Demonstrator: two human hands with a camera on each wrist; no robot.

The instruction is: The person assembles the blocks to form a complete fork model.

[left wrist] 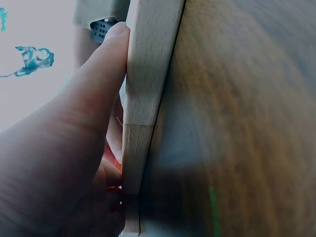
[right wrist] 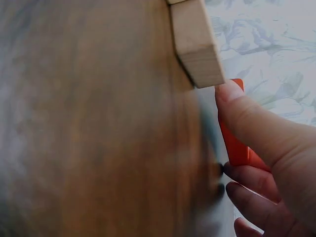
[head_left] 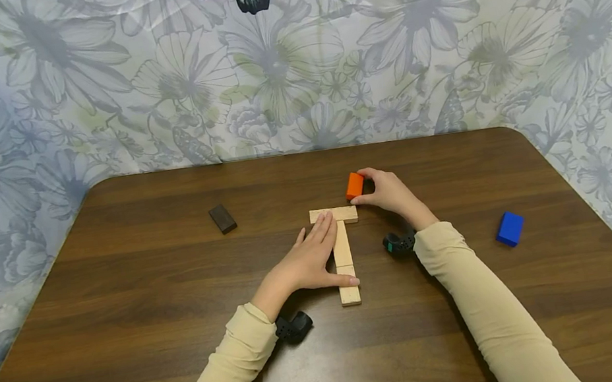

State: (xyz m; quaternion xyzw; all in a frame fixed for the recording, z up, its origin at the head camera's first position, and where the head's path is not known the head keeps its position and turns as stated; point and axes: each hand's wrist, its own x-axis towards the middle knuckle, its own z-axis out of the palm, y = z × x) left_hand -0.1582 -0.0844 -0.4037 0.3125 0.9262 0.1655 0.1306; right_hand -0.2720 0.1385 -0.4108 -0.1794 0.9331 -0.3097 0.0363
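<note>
Pale wooden blocks form a T on the table: a crossbar block (head_left: 317, 217) at the far end and a stem of two blocks in line, the nearer one (head_left: 350, 297) toward me. My left hand (head_left: 308, 264) rests over them with extended fingers, fingertips at the crossbar and thumb on the nearer stem block. In the left wrist view the thumb lies along the wooden block (left wrist: 150, 64). Just beyond the crossbar's right end, my right hand (head_left: 393, 196) pinches an orange block (head_left: 354, 184) between thumb and fingers. The right wrist view shows the orange block (right wrist: 233, 143) beside the crossbar's end.
A dark brown block (head_left: 223, 219) lies at the back left of the brown table (head_left: 121, 314). Off to the right sits a blue block (head_left: 510, 229). Behind the table's far edge stands a flower-patterned wall covering (head_left: 278, 88).
</note>
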